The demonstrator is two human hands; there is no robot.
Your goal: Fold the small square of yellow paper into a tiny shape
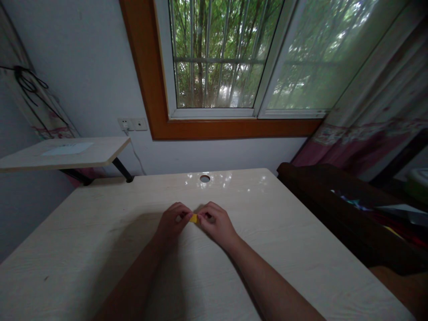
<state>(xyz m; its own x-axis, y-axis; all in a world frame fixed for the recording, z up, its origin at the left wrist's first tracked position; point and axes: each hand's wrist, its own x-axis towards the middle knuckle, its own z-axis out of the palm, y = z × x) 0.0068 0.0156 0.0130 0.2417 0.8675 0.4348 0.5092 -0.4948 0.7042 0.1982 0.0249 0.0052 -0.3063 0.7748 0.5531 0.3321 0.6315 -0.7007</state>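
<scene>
Both my hands meet near the middle of a pale wooden desk [100, 249]. My left hand [172, 223] and my right hand [216, 223] have their fingers curled in a pinch around a small yellow piece [194, 218], which looks like folded paper. Only a sliver of the yellow piece shows between the fingertips; the rest is hidden by my fingers. Both forearms reach in from the bottom edge of the view.
A round cable hole [205, 178] lies in the desk near its far edge. A raised shelf [63, 154] stands at the left. A window [220, 58] is ahead, a curtain [374, 129] and a dark piece of furniture [351, 209] to the right.
</scene>
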